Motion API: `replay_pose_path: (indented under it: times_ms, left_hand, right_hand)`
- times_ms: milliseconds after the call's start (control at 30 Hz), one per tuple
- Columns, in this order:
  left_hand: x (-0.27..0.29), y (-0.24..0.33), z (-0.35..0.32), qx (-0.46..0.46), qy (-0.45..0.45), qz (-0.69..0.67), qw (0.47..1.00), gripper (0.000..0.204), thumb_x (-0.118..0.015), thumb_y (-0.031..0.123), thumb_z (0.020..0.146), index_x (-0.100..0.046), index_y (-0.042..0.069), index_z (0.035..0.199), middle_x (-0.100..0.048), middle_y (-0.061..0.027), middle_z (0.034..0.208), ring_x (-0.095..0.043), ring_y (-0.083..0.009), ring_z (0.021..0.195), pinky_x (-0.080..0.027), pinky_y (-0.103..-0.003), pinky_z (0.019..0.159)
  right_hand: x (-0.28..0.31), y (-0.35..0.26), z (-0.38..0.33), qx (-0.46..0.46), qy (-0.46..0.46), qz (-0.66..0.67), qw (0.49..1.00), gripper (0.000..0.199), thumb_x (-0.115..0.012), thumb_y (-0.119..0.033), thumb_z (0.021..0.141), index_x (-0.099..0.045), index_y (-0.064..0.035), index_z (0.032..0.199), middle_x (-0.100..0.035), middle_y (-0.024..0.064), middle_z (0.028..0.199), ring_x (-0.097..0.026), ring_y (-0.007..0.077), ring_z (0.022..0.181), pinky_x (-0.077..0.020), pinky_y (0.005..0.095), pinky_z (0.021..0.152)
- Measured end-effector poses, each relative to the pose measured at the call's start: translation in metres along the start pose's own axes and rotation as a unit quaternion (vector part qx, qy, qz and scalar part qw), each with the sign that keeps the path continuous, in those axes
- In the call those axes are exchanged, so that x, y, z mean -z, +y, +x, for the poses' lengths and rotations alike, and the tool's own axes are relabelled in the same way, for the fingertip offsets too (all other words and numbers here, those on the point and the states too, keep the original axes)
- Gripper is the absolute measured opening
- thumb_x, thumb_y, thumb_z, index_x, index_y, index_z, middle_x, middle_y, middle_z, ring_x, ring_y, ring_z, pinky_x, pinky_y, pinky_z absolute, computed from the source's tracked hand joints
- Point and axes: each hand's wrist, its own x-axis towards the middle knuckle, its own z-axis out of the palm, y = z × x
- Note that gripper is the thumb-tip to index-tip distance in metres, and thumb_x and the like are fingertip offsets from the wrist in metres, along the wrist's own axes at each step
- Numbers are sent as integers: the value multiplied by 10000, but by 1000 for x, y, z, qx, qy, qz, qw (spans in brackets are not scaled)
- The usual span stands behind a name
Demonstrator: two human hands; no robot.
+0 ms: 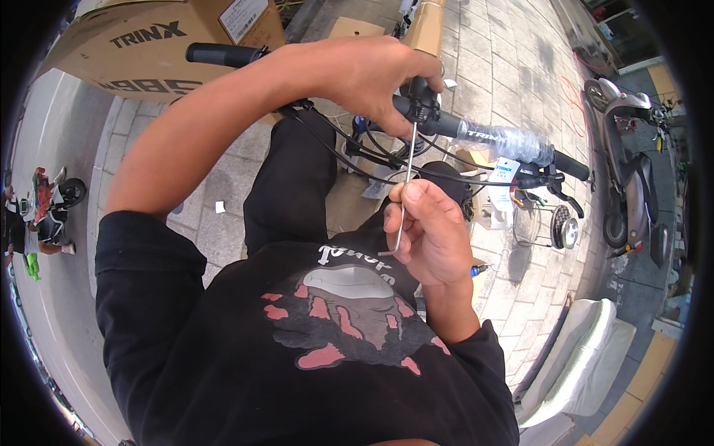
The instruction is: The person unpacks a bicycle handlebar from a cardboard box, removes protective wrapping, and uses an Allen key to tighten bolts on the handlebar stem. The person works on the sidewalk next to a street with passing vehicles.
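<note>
A bicycle handlebar (449, 123) crosses in front of me, its right half partly wrapped in clear plastic (513, 143). My left hand (372, 78) curls over the bar's middle, with thumb and fingers gripping the black stem clamp (422, 102); the far fingers are partly hidden. In my right hand (433, 232) a long silver hex key (410, 157) is pinched between thumb and fingers. Its upper tip meets the underside or near face of the clamp, and its short bent end points left below my fingers. Black cables (372, 154) loop under the bar.
A large cardboard box (149, 44) stands at the far left, close to the left handlebar grip (223, 54). The brake lever (570, 205) juts out at right. A parked scooter (628, 163) and a silver-covered pad (576, 357) lie farther right. A red motorbike (48, 197) is at left.
</note>
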Motion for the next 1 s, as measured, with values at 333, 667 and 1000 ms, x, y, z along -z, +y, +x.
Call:
replay_pose_path:
  times_ms: [333,667,1000]
  left_hand:
    - [0,1,0,3,-6,-10,1000,665,-916,291,732,-682,102,1325,-607,-79,767,-641,-241,709,-477,-398,643]
    - [0,-3,1,-22,3,-5,1000,670,-928,331,743,-682,88,1316,-630,-117,749,-676,-302,720,-498,-422,656]
    - [2,4,-3,7,-15,3,1000,703,-913,344,745,-660,100,1353,-649,-131,732,-710,-317,728,-510,-431,664]
  right_hand:
    - [-4,0,7,13,13,-4,1000,272,-569,-261,1128,-643,0,1111,-715,111,828,-557,105,538,-445,244,439]
    - [-1,6,11,-17,-78,154,985,284,-487,-256,1161,-619,-31,1274,-679,56,923,-578,94,664,-505,273,547]
    - [0,6,12,-22,-91,166,982,236,-505,-264,1157,-572,-85,1019,-669,27,902,-523,61,656,-441,239,535]
